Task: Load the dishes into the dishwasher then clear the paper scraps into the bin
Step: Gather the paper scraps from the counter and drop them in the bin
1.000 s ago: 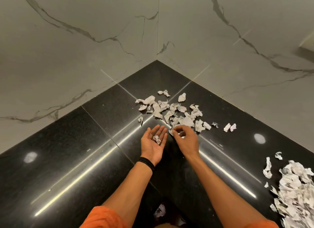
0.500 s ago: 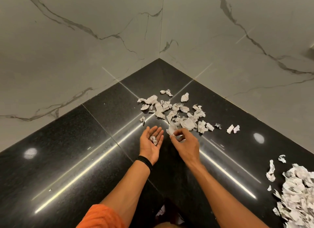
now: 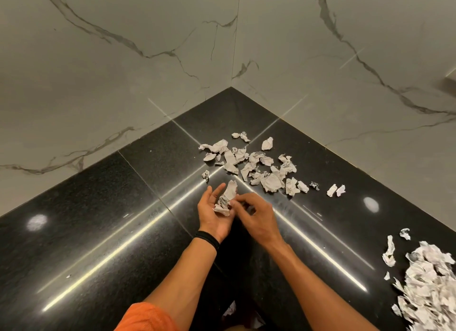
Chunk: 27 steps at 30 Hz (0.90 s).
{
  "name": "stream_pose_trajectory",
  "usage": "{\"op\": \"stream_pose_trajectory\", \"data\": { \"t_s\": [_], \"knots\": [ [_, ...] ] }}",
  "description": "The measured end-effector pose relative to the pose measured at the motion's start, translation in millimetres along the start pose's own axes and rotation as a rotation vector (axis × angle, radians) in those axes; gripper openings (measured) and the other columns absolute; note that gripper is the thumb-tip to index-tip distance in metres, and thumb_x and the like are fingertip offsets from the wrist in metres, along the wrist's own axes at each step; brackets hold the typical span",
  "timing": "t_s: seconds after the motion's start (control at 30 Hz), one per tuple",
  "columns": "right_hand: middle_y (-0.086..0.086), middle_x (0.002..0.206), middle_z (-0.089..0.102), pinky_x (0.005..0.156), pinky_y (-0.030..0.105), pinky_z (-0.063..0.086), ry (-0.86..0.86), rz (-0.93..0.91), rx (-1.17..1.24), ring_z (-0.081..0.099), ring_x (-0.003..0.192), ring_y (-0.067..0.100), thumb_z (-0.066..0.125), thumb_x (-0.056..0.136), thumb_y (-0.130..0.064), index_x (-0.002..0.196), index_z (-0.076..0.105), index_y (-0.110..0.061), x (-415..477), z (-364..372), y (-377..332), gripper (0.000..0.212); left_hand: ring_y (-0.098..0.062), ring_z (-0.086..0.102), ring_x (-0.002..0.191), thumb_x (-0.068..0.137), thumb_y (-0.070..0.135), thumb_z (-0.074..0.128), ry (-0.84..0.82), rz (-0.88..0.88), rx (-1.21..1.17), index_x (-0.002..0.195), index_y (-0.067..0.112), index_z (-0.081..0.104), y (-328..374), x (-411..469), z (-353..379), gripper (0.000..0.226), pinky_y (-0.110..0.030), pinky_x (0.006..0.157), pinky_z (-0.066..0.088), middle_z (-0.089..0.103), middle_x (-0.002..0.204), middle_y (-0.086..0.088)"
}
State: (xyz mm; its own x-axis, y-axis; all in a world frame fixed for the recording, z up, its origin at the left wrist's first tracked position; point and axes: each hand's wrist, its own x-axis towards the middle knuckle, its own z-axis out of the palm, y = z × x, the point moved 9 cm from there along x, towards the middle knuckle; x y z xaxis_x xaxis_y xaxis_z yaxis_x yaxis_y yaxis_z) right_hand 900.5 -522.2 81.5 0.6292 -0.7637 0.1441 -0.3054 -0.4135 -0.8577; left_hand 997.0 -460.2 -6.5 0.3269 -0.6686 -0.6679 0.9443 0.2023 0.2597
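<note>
Fingers (image 3: 219, 189) of the left hand (image 3: 214, 218) lie straight and relaxed, palm up, cradling a small crumpled wad (image 3: 225, 199) just below the centre of the frame. The right hand (image 3: 257, 217) sits just beside it, its fingers (image 3: 246, 198) curled and pinching the wad's right edge.

Pale marble walls (image 3: 123, 66) with thin dark veins fill the upper half and meet in a corner at top centre. Below them spreads the counter (image 3: 98, 219), polished black speckled stone in large slabs with fine seams, mirroring streaks and round spots of light.

At the lower right edge a big heap (image 3: 429, 288) of torn, printed white paper lies on the stone, jagged and wrinkled. Nearer the corner, right of centre, loose paper scraps (image 3: 259, 167) are scattered, grey-white, creased and balled, well apart from the heap. They lie on the counter just beyond the fingertips, not touching them. Two small bits (image 3: 336, 190) sit off to their right.

An orange sleeve (image 3: 145, 318) shows at the bottom, and a narrow black band (image 3: 207, 239) circles the left wrist.
</note>
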Motion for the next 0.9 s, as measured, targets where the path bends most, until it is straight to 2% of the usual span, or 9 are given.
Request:
{"op": "stream_pose_trajectory", "data": {
  "t_s": [0.17, 0.27, 0.33, 0.4, 0.53, 0.67, 0.73, 0.83, 0.9],
  "knots": [
    [-0.016, 0.098, 0.067, 0.072, 0.016, 0.049, 0.194, 0.221, -0.089, 0.064, 0.085, 0.002, 0.070, 0.095, -0.032, 0.103, 0.070, -0.031, 20, -46, 47, 0.008, -0.034, 0.065, 0.116, 0.095, 0.034, 0.063, 0.011, 0.013, -0.046, 0.128, 0.003, 0.063, -1, -2, 1, 0.046, -0.042, 0.103, 0.050, 0.067, 0.127, -0.023],
    [-0.008, 0.114, 0.060, 0.078, 0.029, 0.052, 0.158, 0.257, -0.374, 0.062, 0.091, 0.011, 0.071, 0.092, -0.033, 0.120, 0.066, -0.026, 31, -61, 71, 0.029, -0.032, 0.065, 0.110, 0.093, 0.032, 0.065, 0.011, 0.013, -0.027, 0.121, 0.004, 0.067, 1, -2, 2, 0.039, -0.040, 0.101, 0.051, 0.068, 0.126, -0.022],
    [-0.003, 0.120, 0.056, 0.079, 0.031, 0.050, 0.090, 0.253, -0.526, 0.060, 0.098, 0.016, 0.072, 0.091, -0.034, 0.127, 0.062, -0.021, 36, -63, 80, 0.039, -0.032, 0.065, 0.110, 0.093, 0.032, 0.066, 0.020, 0.009, -0.012, 0.119, 0.004, 0.068, 1, 0, 0, 0.039, -0.040, 0.100, 0.052, 0.068, 0.125, -0.023],
    [-0.001, 0.120, 0.057, 0.082, 0.031, 0.049, 0.063, 0.235, -0.597, 0.057, 0.104, 0.018, 0.071, 0.093, -0.034, 0.126, 0.062, -0.018, 41, -63, 84, 0.039, -0.032, 0.065, 0.109, 0.093, 0.032, 0.065, 0.037, 0.009, 0.004, 0.123, 0.003, 0.066, 0, 2, 0, 0.042, -0.039, 0.100, 0.052, 0.068, 0.125, -0.023],
    [0.000, 0.109, 0.062, 0.076, 0.028, 0.044, 0.085, 0.170, -0.646, 0.059, 0.100, 0.019, 0.065, 0.097, -0.028, 0.118, 0.067, -0.016, 45, -62, 77, 0.024, -0.033, 0.065, 0.110, 0.095, 0.033, 0.063, 0.058, 0.015, 0.042, 0.124, 0.002, 0.065, -3, 6, -1, 0.043, -0.040, 0.101, 0.051, 0.067, 0.126, -0.024],
    [-0.005, 0.103, 0.064, 0.070, 0.028, 0.046, 0.242, 0.172, -0.586, 0.058, 0.091, 0.012, 0.070, 0.092, -0.029, 0.112, 0.068, -0.020, 33, -72, 59, 0.022, -0.032, 0.063, 0.113, 0.096, 0.033, 0.062, 0.072, 0.025, 0.051, 0.125, 0.002, 0.065, -4, 12, -2, 0.043, -0.040, 0.106, 0.048, 0.066, 0.129, -0.024],
    [-0.007, 0.104, 0.065, 0.071, 0.026, 0.048, 0.291, 0.092, -0.518, 0.058, 0.090, 0.009, 0.072, 0.090, -0.029, 0.111, 0.067, -0.022, 25, -68, 42, 0.022, -0.032, 0.063, 0.113, 0.097, 0.034, 0.061, 0.071, 0.029, 0.073, 0.123, 0.002, 0.065, -5, 13, 2, 0.042, -0.040, 0.106, 0.047, 0.065, 0.130, -0.024],
    [-0.007, 0.105, 0.065, 0.077, 0.023, 0.049, 0.222, -0.100, -0.430, 0.056, 0.094, 0.009, 0.072, 0.089, -0.031, 0.110, 0.067, -0.022, 16, -40, 8, 0.023, -0.031, 0.065, 0.103, 0.096, 0.036, 0.060, 0.058, 0.026, 0.091, 0.118, 0.003, 0.066, -9, 9, 8, 0.040, -0.039, 0.099, 0.049, 0.066, 0.124, -0.023],
    [-0.007, 0.104, 0.063, 0.079, 0.023, 0.046, 0.139, -0.182, -0.434, 0.051, 0.096, 0.009, 0.073, 0.086, -0.032, 0.109, 0.069, -0.021, 10, -15, -10, 0.025, -0.030, 0.067, 0.096, 0.096, 0.040, 0.059, 0.048, 0.024, 0.061, 0.123, 0.005, 0.063, -8, 7, 7, 0.045, -0.041, 0.094, 0.051, 0.067, 0.117, -0.022]
  ]
}}
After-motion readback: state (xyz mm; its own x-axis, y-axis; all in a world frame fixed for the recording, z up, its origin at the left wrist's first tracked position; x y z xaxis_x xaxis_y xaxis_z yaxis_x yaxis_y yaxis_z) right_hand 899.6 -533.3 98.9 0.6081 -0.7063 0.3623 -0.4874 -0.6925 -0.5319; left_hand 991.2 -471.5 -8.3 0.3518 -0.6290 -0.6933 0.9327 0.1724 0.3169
